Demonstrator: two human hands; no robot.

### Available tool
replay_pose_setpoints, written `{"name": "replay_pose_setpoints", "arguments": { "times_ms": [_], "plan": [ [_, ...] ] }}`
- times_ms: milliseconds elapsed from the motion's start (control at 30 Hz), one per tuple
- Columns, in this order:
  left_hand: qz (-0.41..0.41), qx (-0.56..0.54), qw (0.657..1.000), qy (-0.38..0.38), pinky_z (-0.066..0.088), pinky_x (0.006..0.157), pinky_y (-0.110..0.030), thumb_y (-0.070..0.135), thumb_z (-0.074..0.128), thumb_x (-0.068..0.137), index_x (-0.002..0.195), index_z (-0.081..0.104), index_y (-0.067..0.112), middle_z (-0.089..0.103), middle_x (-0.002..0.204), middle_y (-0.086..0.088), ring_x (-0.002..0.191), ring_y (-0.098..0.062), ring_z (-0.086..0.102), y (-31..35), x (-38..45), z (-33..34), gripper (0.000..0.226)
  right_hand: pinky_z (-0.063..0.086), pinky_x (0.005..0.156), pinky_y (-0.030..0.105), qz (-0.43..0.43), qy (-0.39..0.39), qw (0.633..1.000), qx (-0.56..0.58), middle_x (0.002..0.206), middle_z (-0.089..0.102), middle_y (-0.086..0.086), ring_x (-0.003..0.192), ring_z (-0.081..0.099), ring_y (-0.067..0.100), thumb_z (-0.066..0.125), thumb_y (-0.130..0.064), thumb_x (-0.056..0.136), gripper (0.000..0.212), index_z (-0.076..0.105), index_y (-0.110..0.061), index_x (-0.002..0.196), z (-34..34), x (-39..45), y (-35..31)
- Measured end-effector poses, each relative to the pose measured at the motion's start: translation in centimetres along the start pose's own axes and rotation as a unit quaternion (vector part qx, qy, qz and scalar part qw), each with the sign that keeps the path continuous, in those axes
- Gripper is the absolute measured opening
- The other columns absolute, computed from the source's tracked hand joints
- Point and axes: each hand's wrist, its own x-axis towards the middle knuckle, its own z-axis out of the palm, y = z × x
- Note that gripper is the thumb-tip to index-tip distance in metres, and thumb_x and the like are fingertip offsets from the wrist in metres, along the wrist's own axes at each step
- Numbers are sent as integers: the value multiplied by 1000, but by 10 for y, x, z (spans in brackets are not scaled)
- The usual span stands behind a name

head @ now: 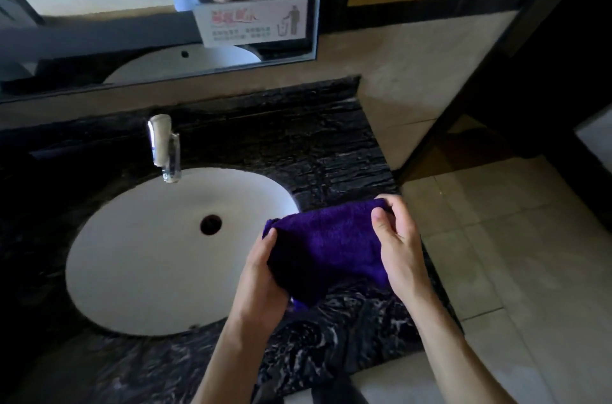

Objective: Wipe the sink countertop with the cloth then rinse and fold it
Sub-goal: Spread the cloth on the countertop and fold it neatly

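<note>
I see both hands holding the purple cloth (326, 244) above the table (331, 151): left grip (261, 274) and right grip (395, 241) each pinching an end.

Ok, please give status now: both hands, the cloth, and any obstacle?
Left hand and right hand both grip purple cloth. Cloth held above countertop, beside basin. No obstacle seen.
</note>
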Motion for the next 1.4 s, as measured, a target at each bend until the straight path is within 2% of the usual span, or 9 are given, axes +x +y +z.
{"name": "replay_pose_setpoints", "arguments": {
  "times_ms": [133, 300, 500, 633, 733, 833, 1067, 1233, 1400],
  "plan": [
    [37, 71, 997, 1, 50, 85, -47, 11, 52, 98, 107, 69, 23, 70, 103, -9, 92, -26, 65, -15, 15, 19, 23, 43, 91, 10, 34, 4, 999, 41, 109, 66, -11, 101, 58, -5, 51, -25, 105, 17, 60, -40, 107, -36, 2, 16],
    [54, 145, 987, 35, 46, 56, -28, 12, 53, 100, 96, 68, 17, 61, 84, -7, 72, -19, 56, -25, 22, 32, 16, 48, 86, 23, 70, -31, 992, 96, 93, 67, -7, 92, 58, 8, 57, -23, 103, 11, 66, -19, 101, -62, 9, 30],
    [85, 249, 959, 107, 48, 67, -38, 11, 61, 98, 105, 66, 18, 70, 91, -16, 75, -27, 61, -36, 82, 29, 11, 47, 83, 39, 128, -23, 990, -50, 94, 60, 20, 90, 57, 31, 61, -16, 101, 26, 61, 9, 109, -52, 73, 61],
    [112, 358, 895, 240, 45, 64, -30, 7, 61, 94, 123, 54, 9, 65, 113, -17, 84, -25, 59, -40, 116, 14, 30, 49, 96, 40, 160, -61, 966, -191, 120, 64, 14, 109, 64, 31, 60, -15, 100, 25, 63, -2, 121, -42, 99, 90],
    [101, 431, 861, 251, 41, 53, -27, 4, 62, 92, 110, 58, 9, 66, 87, -5, 68, -20, 58, -54, 100, 4, 19, 42, 76, 20, 161, -33, 962, -217, 109, 67, 20, 98, 62, 29, 60, -4, 97, 16, 66, 3, 111, -57, 83, 95],
    [92, 536, 817, 194, 44, 57, -29, 17, 74, 86, 95, 61, 16, 64, 78, 7, 75, -22, 65, -87, 71, 0, 15, 37, 55, 12, 177, -34, 954, -238, 88, 66, 12, 75, 55, 19, 63, -10, 97, 12, 65, 2, 97, -70, 52, 95],
    [236, 782, 576, 36, 52, 77, -39, 44, 92, 60, 118, 57, 29, 51, 116, -6, 97, -26, 51, -138, 44, -4, 70, 37, 50, 21, 191, -82, 916, -342, 75, 63, 3, 62, 55, 12, 75, -25, 90, 23, 56, -12, 92, -76, 14, 100],
    [297, 717, 629, 30, 52, 77, -39, 15, 89, 71, 104, 69, 22, 55, 109, -2, 92, -23, 49, -131, 50, -9, 38, 41, 56, 23, 214, -61, 935, -276, 73, 65, 5, 64, 56, 15, 77, -18, 88, 21, 59, -12, 81, -81, 14, 100],
    [273, 621, 734, 12, 46, 83, -28, 18, 81, 83, 96, 74, 21, 61, 102, 14, 95, -13, 52, -109, 52, -8, 15, 37, 55, 21, 198, -50, 948, -245, 67, 55, -1, 60, 48, 10, 73, -18, 91, 24, 55, -11, 77, -88, 17, 89]
  ]
}}
